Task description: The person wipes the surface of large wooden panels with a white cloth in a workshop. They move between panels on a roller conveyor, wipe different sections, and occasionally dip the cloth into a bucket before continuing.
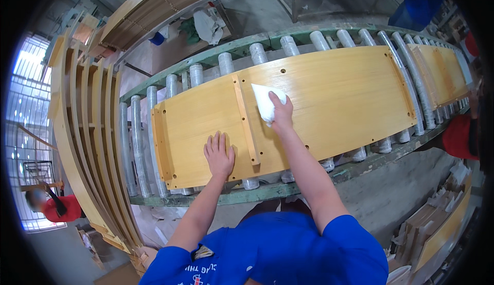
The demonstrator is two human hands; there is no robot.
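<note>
Upside-down white lettering (pixel 208 267) and a red mark (pixel 197 281) stand on the blue shirt (pixel 293 249).

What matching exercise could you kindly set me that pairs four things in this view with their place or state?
Things:
1. Left hand
2. White cloth
3. Large wooden panel
4. Wooden strip

Places or states:
A. Lying on the rollers
B. Running across the panel, between the hands
C. Gripped by the right hand
D. Palm down, left of the strip

Pairs: 1-D, 2-C, 3-A, 4-B
</note>
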